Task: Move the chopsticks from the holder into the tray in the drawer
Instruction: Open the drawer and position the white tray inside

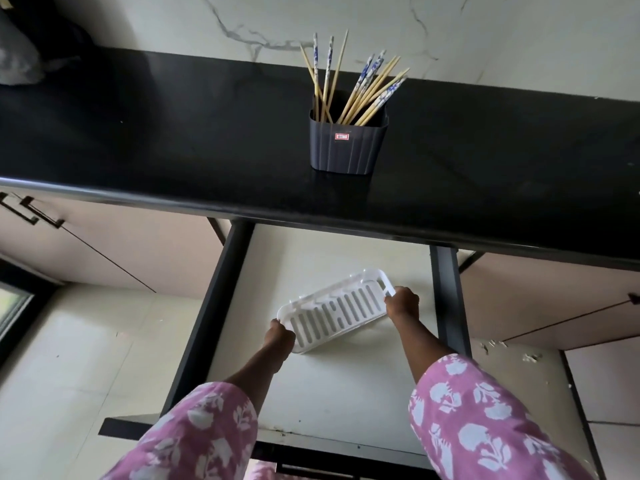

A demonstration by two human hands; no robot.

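Note:
A dark grey ribbed holder stands on the black countertop, with several chopsticks sticking out of it, some with blue-and-white tops. Below, the drawer is pulled out with a pale floor. A white slotted tray lies slanted in it. My left hand grips the tray's near left end. My right hand grips its far right end. The tray holds no chopsticks.
Black drawer side rails run on both sides. Closed cabinet fronts with dark handles flank the drawer. A grey bag sits at the counter's far left. A marbled wall rises behind the counter.

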